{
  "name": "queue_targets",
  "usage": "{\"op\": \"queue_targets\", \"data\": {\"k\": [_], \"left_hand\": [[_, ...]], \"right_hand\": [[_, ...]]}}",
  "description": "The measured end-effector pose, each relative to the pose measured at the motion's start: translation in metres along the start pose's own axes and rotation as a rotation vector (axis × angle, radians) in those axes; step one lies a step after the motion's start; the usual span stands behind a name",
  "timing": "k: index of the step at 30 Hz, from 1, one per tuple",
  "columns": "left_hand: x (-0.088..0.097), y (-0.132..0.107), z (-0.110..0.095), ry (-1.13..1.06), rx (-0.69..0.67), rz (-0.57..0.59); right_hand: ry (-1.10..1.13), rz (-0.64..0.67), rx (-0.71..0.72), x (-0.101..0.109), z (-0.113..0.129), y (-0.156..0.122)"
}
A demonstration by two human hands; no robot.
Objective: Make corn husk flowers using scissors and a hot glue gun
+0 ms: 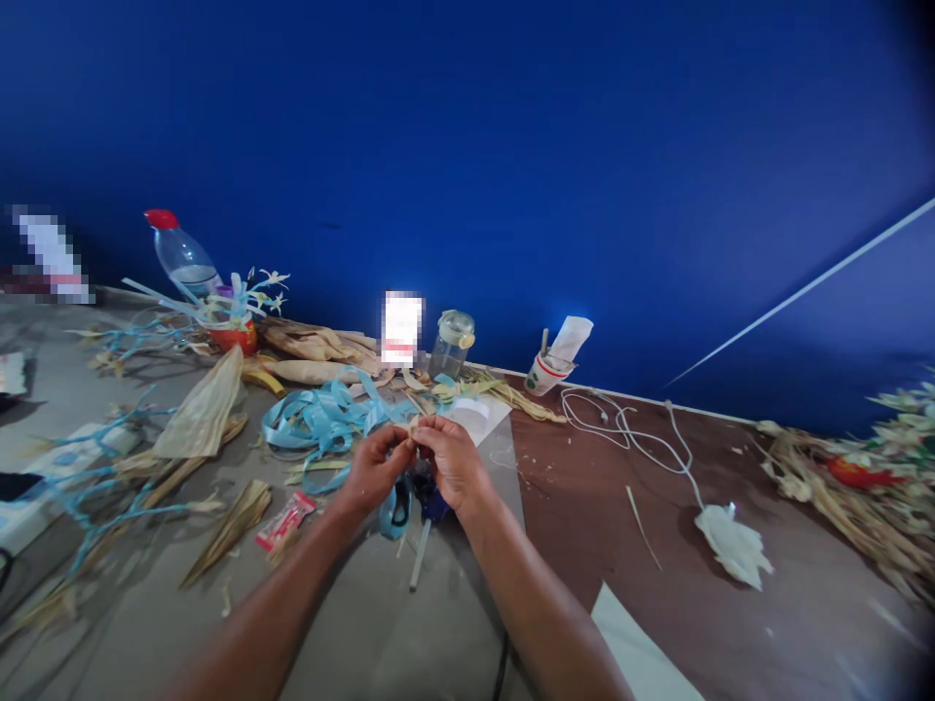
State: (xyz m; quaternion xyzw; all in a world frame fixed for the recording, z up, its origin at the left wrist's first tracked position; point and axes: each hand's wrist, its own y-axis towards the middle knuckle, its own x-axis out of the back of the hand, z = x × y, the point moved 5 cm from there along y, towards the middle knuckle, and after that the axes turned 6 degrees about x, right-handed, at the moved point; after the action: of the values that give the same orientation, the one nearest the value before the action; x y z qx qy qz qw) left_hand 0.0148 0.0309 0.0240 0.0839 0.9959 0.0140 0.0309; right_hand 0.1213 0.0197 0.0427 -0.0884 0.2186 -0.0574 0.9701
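My left hand (380,465) and my right hand (451,458) meet over the middle of the table, fingertips pinched together. Between them is a small pale strip that looks like corn husk (413,425); most of it is hidden by the fingers. Behind and left of my hands lies a loose heap of light blue ribbon (321,417). Just below the hands is a dark purple object (430,498), partly covered, with a pale stick (419,557) lying in front of it. A black loop (400,501), perhaps a scissors handle, shows beside my left hand.
Dried husks (321,346) and blue-wrapped stems (109,521) spread over the left side. A bottle with a red cap (182,258), a glass jar (451,346) and a paper cup (546,373) stand along the blue wall. A white cable (628,428) and crumpled tissue (732,545) lie right.
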Motion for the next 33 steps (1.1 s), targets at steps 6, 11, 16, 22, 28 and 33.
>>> {"op": "queue_targets", "data": {"k": [6,11,16,22,28,33], "left_hand": [[0.000,-0.003,-0.001,0.105,-0.069,-0.065],[0.001,-0.004,0.000,0.121,-0.101,-0.129],[0.004,-0.004,0.000,0.046,-0.097,-0.176],[0.004,-0.002,-0.001,-0.001,-0.100,-0.170],[0.004,-0.002,0.003,-0.039,-0.076,-0.180],[0.006,-0.002,0.009,-0.019,-0.070,-0.202]], "right_hand": [[0.039,0.003,0.022,0.001,-0.003,0.002],[0.046,0.056,0.036,-0.001,-0.001,0.002],[0.072,0.075,0.031,0.001,-0.001,0.003],[0.144,0.034,0.010,0.005,-0.001,0.005],[0.178,-0.016,0.020,0.008,-0.002,0.008],[0.142,-0.044,0.047,0.010,-0.003,0.008]]}}
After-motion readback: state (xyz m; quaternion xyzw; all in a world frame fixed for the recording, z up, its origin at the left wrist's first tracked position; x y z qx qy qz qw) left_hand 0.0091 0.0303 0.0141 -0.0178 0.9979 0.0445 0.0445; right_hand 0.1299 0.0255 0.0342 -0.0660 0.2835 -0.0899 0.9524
